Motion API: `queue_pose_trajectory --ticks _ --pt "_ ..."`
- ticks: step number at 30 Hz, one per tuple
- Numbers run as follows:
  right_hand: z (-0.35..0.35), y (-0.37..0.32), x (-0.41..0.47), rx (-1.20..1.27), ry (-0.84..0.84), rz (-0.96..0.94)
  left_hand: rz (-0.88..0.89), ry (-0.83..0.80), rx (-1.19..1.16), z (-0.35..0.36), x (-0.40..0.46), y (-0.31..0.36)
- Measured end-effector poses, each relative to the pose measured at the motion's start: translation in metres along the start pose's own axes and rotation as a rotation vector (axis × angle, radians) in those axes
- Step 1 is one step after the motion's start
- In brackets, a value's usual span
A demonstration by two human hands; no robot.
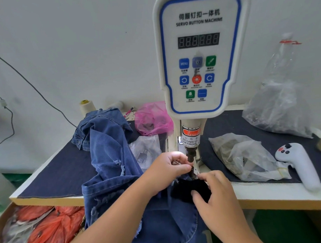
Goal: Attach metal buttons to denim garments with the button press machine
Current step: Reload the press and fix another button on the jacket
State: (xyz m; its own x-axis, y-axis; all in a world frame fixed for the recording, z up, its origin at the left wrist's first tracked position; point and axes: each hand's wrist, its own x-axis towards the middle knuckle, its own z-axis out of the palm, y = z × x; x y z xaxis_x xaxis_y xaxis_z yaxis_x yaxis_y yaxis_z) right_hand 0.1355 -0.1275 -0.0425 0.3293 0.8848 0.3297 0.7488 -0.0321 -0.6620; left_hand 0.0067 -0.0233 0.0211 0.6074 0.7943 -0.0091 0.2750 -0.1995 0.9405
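Denim garment point(110, 159) gripped by both hands' curled fingers point(177, 159) beneath "SERVO BUTTON MACHINE" point(199, 65).

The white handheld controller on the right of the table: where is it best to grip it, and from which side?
Grip the white controller by its long plain handle, coming from the front table edge. The handle end points toward that edge and overhangs the dark cloth, while the button end lies farther back beside a plastic bag.

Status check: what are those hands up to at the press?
Left hand pinching something small under press head. Right hand gripping denim garment. Fingers close to punch.
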Motion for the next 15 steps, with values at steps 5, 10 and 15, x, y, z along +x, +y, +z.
queue_pose_trajectory --ticks 5,10,15 --pt "-0.0014 -0.0011 0.0006 -0.002 -0.018 0.006 -0.019 0.007 -0.02 0.0008 -0.0006 0.0021" --pt "-0.003 -0.002 0.0 -0.001 -0.019 -0.008 -0.001 -0.012 -0.037 -0.0011 -0.0005 0.0013" --pt "-0.0043 -0.0034 0.0004 0.005 -0.029 -0.01 -0.019 0.031 -0.028 -0.0037 -0.0004 -0.0005"
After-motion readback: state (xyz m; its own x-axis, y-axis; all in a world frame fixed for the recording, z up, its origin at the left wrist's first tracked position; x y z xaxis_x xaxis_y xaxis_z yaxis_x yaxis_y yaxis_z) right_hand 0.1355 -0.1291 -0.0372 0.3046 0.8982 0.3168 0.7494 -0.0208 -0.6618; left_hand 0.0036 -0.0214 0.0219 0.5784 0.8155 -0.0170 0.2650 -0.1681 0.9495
